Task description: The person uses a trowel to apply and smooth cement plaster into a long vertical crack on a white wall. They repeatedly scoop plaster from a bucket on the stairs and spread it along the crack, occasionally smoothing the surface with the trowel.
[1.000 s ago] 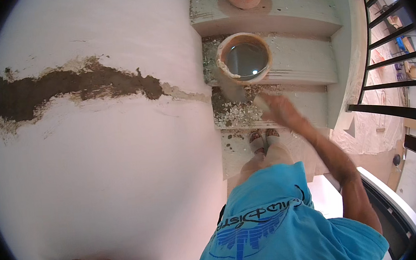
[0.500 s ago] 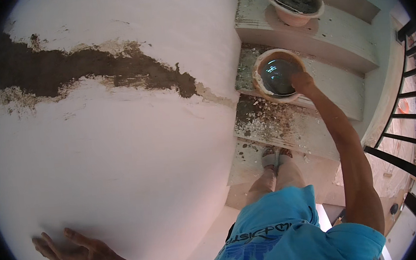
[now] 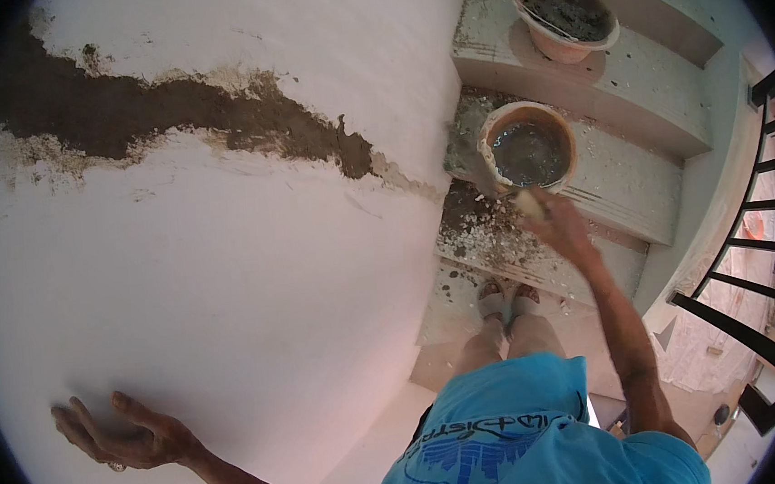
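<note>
My left hand point(image 3: 134, 437) rests against the white wall point(image 3: 227, 291), fingers apart and holding nothing, with a ring on one finger. My right hand point(image 3: 564, 226) is just below the near bucket on the stairs, closed around a pale, blurred thing point(image 3: 528, 204) whose kind I cannot make out. That bucket point(image 3: 572, 159) has a smeared rim and holds grey, watery liquid with ripples. A rough band of dark grey mortar point(image 3: 186, 112) runs across the upper wall, tapering toward the stairs.
A second bucket point(image 3: 613, 40) with a wire handle, holding dark mortar, stands on a higher step. Crumbs and splashes of mortar point(image 3: 482, 225) cover the steps beside the wall. My sandalled feet point(image 3: 506, 301) stand lower down. A black railing point(image 3: 741, 332) curves along the right.
My right hand has come out of the near bucket and moved down and slightly left, with a pale thing now showing in it. My left hand stays on the wall.
</note>
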A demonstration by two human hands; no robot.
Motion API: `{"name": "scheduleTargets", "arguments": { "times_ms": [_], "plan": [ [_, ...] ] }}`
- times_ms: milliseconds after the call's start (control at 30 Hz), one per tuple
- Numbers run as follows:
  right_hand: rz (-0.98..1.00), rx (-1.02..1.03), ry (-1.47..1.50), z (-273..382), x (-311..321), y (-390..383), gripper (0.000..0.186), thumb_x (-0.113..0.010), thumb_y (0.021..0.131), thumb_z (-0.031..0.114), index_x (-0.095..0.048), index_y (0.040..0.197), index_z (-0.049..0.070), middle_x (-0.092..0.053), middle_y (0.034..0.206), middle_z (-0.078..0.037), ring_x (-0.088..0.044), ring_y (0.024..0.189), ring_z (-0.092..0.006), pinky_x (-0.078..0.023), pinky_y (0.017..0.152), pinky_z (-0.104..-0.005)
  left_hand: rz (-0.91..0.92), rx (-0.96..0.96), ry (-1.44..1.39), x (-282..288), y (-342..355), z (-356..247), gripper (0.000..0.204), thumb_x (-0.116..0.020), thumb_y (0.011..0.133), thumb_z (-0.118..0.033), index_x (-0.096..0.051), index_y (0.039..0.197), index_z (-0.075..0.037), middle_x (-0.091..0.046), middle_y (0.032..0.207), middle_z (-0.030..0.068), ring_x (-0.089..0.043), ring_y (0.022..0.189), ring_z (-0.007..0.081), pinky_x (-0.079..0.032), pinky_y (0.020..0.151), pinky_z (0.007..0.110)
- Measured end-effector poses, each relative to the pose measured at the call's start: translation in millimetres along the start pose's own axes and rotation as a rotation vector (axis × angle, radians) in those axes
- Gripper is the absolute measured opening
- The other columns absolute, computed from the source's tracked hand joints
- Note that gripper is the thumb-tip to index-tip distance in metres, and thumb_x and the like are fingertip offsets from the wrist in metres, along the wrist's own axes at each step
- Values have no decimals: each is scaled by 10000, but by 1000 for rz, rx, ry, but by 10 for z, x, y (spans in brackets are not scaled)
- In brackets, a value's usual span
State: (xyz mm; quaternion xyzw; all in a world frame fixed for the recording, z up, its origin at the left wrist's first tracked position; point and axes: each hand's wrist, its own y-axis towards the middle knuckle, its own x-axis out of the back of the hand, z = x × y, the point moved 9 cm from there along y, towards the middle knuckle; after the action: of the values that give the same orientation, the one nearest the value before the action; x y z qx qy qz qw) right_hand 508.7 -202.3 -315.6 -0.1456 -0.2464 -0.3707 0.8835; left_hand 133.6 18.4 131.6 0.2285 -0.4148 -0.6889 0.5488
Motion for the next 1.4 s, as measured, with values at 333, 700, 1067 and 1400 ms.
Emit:
{"name": "scheduleTargets", "arguments": {
  "times_ms": [333, 700, 1067, 1400],
  "plan": [
    [-202, 363, 252, 932, -608, 520, 519, -706, 792, 103, -584, 1293, 53, -690, 1052, -191, -685, 895, -356, -542, 793, -423, 52, -56, 51, 104, -74, 192, 488, -463, 1011, -504, -596, 1322, -153, -485, 1492, 81, -413, 1406, 250, -335, 1112, 561],
    [-217, 358, 130, 1051, -923, 396, 629, -732, 748, 99, -559, 1352, 133, -650, 943, -125, -666, 771, -302, -556, 692, -392, 53, -85, 112, 98, -165, 225, 544, -372, 1036, -506, -547, 1384, -126, -476, 1496, 105, -399, 1411, 267, -343, 1132, 530],
    [-306, 301, 186, 1068, -1062, 449, 718, -717, 744, 76, -504, 1423, 170, -582, 941, -132, -631, 787, -308, -542, 676, -395, 18, -72, 171, 116, -169, 327, 586, -330, 1015, -584, -594, 1312, -154, -523, 1458, 73, -454, 1376, 226, -388, 1117, 506],
    [-251, 220, 162, 950, -1531, -12, 765, -749, 726, 65, -491, 1436, 183, -536, 921, -96, -612, 814, -285, -542, 670, -397, 8, -87, 130, 117, -173, 344, 549, -359, 1013, -565, -585, 1318, -168, -540, 1441, 69, -469, 1368, 234, -402, 1126, 515]
  ]
}}
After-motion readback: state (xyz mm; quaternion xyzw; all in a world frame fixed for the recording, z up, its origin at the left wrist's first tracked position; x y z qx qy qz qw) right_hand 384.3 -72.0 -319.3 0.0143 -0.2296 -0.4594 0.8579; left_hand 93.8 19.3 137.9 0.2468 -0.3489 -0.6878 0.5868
